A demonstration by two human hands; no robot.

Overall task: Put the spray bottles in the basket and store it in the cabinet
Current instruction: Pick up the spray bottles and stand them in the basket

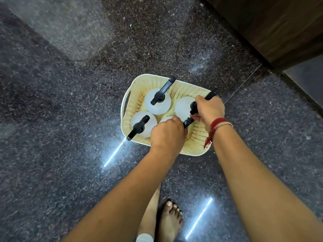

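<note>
Nearest the camera, a bare foot point(170, 222) stands on the dark speckled stone floor point(52, 119), with two bright strip-light reflections beside it and farther left. Both forearms reach forward from the near edge toward the basket. The floor lies open on the near, left and far sides of the basket; a thin tile joint runs diagonally off to its right.

The left hand point(167, 132) is curled down over the near middle of the cream perforated plastic basket point(197, 138), fingers closed around the black trigger head of the near-right spray bottle point(166, 119), whose white body shows only as a sliver beyond the knuckles. The right hand point(208, 109), with a red thread wristband point(216, 124) at the wrist, is wrapped around the black sprayer head of the far-right spray bottle point(182, 106); the nozzle pokes out past the fingers over the basket's right rim.

The basket rests on the floor, its cut-out handle on the left wall. Inside stand four white round-bodied spray bottles with black trigger tops. The near-left spray bottle point(143, 126) has its nozzle hanging out over the near-left rim. The far-left spray bottle point(158, 102) stands upright with its trigger pointing to the far rim. The bottles sit close together, bodies nearly touching.

Well beyond, at the far right, a dark brown wooden cabinet point(279, 28) meets the floor, well apart from the basket.
</note>
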